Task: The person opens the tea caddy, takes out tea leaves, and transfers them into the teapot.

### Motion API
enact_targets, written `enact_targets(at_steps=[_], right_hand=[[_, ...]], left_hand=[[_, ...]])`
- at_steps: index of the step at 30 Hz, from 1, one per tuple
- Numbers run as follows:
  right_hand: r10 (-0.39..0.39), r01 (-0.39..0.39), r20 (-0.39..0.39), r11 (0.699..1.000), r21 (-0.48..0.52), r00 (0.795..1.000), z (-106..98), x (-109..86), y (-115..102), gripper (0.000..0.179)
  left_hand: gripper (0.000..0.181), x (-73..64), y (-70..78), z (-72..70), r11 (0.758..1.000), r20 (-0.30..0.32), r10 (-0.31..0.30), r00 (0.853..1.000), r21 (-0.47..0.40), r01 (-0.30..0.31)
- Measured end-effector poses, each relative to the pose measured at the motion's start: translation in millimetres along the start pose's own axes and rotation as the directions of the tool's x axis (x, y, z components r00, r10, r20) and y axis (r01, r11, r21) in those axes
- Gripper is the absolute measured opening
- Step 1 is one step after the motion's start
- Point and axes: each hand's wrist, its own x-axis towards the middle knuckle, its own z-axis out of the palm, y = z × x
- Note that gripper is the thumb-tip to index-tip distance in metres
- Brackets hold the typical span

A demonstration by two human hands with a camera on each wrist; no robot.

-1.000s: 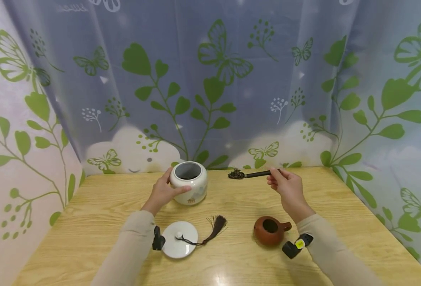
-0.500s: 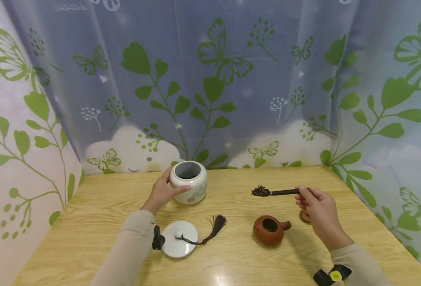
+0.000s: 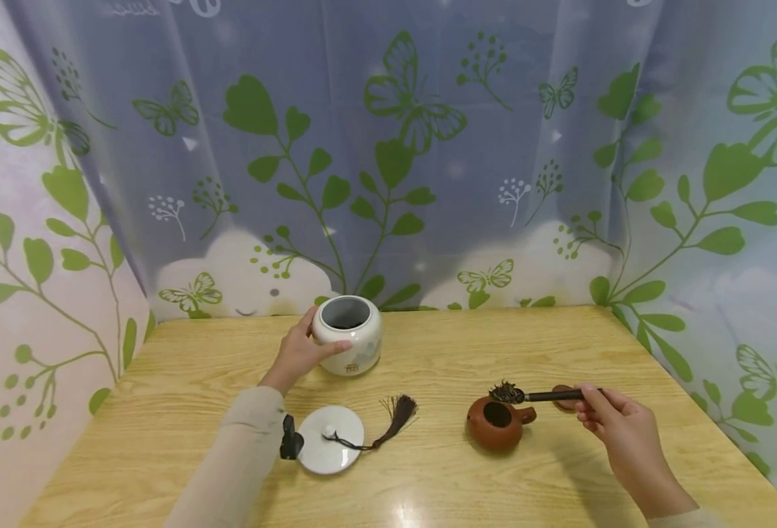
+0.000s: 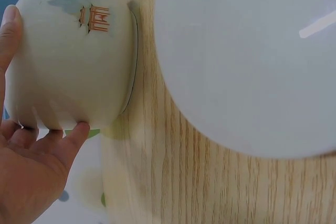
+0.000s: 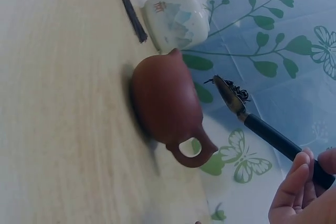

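My left hand [image 3: 299, 356] holds the side of a white ceramic jar [image 3: 355, 352], thumb across its front and fingers round the far side. Dark contents show low inside its mouth. In the left wrist view the jar [image 4: 73, 61] carries a small orange building motif. At the right, my right hand [image 3: 626, 444] pinches the dark handle of a tea scoop [image 3: 553, 396] heaped with dry tea leaves [image 3: 507, 393]. The scoop's head hangs above the rear rim of a brown clay teapot [image 3: 494, 433], which stands lidless. In the right wrist view the scoop [image 5: 273, 137] is apart from the teapot [image 5: 168, 98].
A white jar lid [image 3: 331, 451] with a knob lies at front left, its dark tassel [image 3: 398, 418] stretched to the right. The small brown teapot lid [image 3: 563, 397] lies behind the scoop's handle. A patterned curtain [image 3: 388, 183] rises behind the wooden table [image 3: 230, 367].
My right hand has moved right and toward the front, bringing the loaded scoop from near the jar to over the teapot. The left hand and jar have stayed in place.
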Motion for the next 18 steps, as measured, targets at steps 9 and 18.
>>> enact_targets(at_steps=[9, 18], right_hand=[[0.004, -0.009, -0.043, 0.991, -0.132, 0.999, -2.9, -3.5, 6.1, 0.019], [-0.279, 0.255, 0.046, 0.780, -0.571, 0.959, 17.0, -5.4, -2.5, 0.043]], left_hand=[[0.105, 0.8, -1.9, 0.0, 1.000, 0.006, 0.006, 1.000, -0.008, -0.006], [0.112, 0.7, -3.5, 0.8, 1.000, -0.011, 0.022, 1.000, 0.001, -0.022]])
